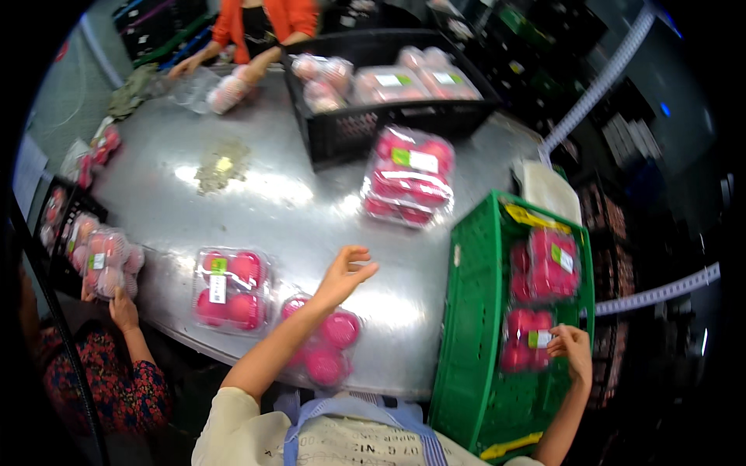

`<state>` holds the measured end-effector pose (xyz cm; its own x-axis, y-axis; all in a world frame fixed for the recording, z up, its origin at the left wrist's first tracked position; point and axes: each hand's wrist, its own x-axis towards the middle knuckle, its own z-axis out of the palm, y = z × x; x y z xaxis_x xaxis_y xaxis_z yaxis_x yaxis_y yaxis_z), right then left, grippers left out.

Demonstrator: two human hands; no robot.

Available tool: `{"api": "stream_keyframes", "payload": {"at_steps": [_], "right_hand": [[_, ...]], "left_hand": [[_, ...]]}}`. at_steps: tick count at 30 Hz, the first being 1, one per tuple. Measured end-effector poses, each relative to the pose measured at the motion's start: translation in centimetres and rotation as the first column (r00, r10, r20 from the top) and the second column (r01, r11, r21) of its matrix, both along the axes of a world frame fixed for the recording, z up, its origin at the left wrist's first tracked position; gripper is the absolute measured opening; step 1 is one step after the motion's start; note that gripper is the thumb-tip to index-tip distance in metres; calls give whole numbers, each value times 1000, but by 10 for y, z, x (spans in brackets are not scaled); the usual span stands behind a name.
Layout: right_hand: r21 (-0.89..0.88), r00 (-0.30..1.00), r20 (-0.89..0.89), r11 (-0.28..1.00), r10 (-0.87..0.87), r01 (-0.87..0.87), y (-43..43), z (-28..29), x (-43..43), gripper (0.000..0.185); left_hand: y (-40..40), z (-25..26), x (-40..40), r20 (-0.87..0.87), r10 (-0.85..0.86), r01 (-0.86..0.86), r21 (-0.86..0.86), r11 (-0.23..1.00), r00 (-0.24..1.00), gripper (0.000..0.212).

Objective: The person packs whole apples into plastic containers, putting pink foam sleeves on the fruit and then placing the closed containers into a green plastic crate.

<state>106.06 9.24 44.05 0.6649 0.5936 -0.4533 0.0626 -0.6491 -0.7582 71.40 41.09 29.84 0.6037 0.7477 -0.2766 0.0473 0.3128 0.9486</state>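
My left hand [348, 276] is over the steel table with its fingers apart and nothing in it. Below that forearm lies a clear plastic pack of pink-wrapped round fruit [326, 366], partly covered by the arm. To its left is a similar labelled clamshell pack [230, 291]. My right hand [571, 349] reaches into the green plastic crate [472, 326], its curled fingers at the right edge of a labelled fruit pack [524, 343]; whether they grip it is unclear. Farther along the crate sit more fruit packs [553, 265]. Stacked clamshell packs [408, 175] stand on the table ahead.
A black crate [396, 119] with fruit packs stands at the table's far side. Across the table, a person in orange [265, 23] handles netted fruit [227, 93]. At left, another person's hands hold a fruit pack [108, 262] beside a black crate [67, 233].
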Motion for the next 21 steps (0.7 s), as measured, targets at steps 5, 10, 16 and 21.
{"api": "stream_keyframes", "payload": {"at_steps": [5, 10, 16, 21], "right_hand": [[327, 911, 144, 851, 386, -412, 174, 9, -33, 50], [66, 876, 303, 909, 375, -412, 324, -69, 11, 81], [118, 959, -173, 972, 223, -205, 424, -141, 6, 76], [378, 880, -432, 926, 198, -22, 405, -125, 7, 61]], "left_hand": [[83, -28, 55, -141, 255, -210, 276, 938, 957, 93], [134, -36, 118, -303, 407, -220, 499, 838, 862, 102], [171, -50, 120, -113, 262, -229, 241, 943, 958, 75], [142, 11, 115, -115, 242, -245, -12, 969, 963, 73]]}}
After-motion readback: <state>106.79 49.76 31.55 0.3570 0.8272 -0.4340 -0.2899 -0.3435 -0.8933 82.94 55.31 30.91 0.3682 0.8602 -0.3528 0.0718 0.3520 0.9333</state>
